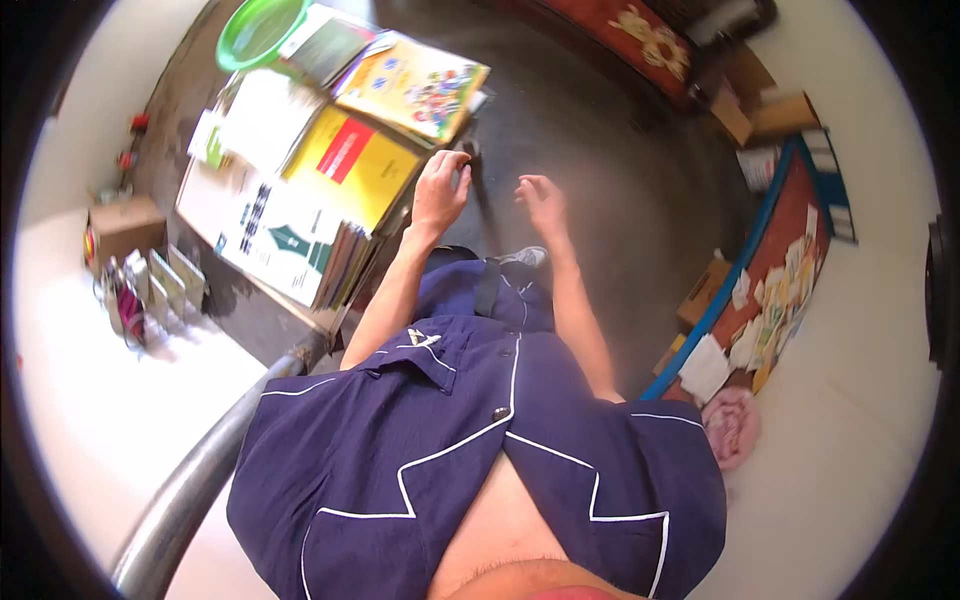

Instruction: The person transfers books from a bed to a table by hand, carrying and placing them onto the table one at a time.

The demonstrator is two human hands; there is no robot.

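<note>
My left hand [440,192] is raised in front of me beside the stacked books, its fingers loosely curved and apart with nothing seen in them. Nearest to it is a yellow book [352,165] with a red label, and a yellow book with colourful cartoon figures [412,85] lies just beyond. My right hand [543,205] hangs over the dark floor, fingers loosely bent and apart, with no object visible in it. A white book with a dark green design [285,240] tops a pile at the near side of the table.
A green basin [262,32] stands at the table's far end. A metal rail [205,470] runs at my left. To the right is a blue-edged bench [715,305] with scattered papers [770,310]. Cardboard boxes [125,232] and a pink bundle [731,428] lie near the walls.
</note>
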